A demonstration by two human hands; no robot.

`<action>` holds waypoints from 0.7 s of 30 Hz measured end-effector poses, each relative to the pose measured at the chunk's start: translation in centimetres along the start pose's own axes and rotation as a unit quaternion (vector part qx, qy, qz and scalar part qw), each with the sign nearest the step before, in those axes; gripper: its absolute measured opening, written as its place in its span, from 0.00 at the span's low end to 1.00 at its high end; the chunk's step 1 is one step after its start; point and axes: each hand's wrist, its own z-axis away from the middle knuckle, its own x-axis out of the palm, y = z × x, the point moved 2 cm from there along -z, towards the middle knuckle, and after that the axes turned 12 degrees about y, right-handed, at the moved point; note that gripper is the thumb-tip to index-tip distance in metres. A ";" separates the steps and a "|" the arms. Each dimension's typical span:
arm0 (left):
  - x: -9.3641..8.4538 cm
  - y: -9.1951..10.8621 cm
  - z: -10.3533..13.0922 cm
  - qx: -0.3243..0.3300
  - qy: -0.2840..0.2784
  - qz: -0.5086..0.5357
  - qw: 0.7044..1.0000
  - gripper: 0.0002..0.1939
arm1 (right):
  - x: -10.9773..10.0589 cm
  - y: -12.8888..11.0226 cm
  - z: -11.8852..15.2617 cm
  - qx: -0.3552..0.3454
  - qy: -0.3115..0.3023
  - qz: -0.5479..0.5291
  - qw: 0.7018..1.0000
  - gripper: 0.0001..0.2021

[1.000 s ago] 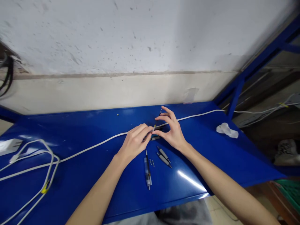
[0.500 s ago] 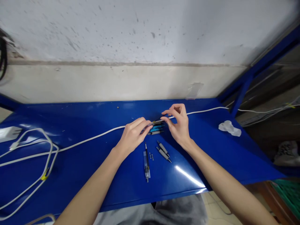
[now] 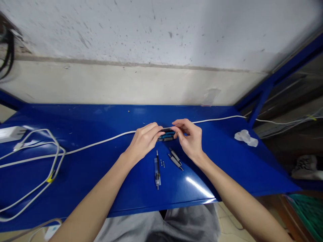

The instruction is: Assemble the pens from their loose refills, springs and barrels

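L. hand [image 3: 147, 137] and r. hand [image 3: 188, 137], grips closed on opp. ends of a slim, clear-and-dark plastic pen [image 3: 166, 129], hold it over a glossy blue table [image 3: 101, 122] nr. slender blue-and-black pens [image 3: 168, 135]; prob. an aligning step, next move needing steadiness.

blue table [image 3: 88, 121] under pen parts [image 3: 175, 162], cable [image 3: 108, 140]
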 end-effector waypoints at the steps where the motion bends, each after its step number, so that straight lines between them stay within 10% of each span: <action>1: -0.1 0.1 0.0 0.003 -0.001 -0.005 1.000 0.10 | 0.0 -0.1 0.1 0.003 -0.002 0.004 1.000 0.07; 21: 0.4 1.0 0.2 0.010 -0.036 -0.097 0.995 0.13 | 0.3 -0.5 -0.3 0.080 -0.105 -0.060 0.989 0.15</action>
